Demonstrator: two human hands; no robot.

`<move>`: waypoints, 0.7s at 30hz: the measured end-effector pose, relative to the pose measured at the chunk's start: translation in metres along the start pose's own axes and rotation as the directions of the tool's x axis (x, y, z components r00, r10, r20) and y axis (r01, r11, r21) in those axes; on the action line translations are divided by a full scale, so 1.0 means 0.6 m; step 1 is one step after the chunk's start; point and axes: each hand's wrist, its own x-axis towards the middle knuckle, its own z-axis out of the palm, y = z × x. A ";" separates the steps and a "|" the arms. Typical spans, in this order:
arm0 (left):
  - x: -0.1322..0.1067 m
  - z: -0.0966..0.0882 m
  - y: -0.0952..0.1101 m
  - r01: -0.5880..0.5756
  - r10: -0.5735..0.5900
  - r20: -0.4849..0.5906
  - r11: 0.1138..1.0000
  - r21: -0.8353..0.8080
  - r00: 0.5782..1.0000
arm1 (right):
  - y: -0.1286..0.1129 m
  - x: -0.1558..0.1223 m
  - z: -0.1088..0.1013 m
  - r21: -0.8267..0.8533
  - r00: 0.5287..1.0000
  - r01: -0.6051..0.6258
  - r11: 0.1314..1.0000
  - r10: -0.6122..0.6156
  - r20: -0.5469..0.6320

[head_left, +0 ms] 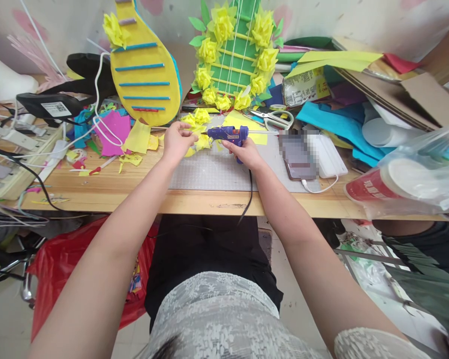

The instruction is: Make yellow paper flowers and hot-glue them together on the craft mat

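Note:
My right hand (248, 152) is wrapped round the handle of a blue hot glue gun (224, 133), held sideways with its nozzle to the left. A clear glue stick (264, 132) sticks out of its back end. Close to the nozzle, my left hand (177, 143) is closed in a pinch; what lies between its fingertips is too small to make out. Yellow paper flowers (201, 116) lie just behind the nozzle on a grey cutting mat (209, 174). A yellow paper sheet (255, 124) rests behind the gun, beside scissors (275, 118).
At the back stand a yellow lute-shaped board (144, 75) and a green board (237, 60) ringed with yellow flowers. A phone (298, 154), a white power bank (331, 155) and a bagged red cup (374, 185) are right. Paper scraps (114, 130) and a power strip (20, 149) lie left.

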 end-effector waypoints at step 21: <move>0.000 -0.017 0.006 -0.033 0.026 0.130 0.998 0.048 0.991 | -0.003 0.003 -0.001 0.276 0.999 0.002 0.961 -0.014 0.041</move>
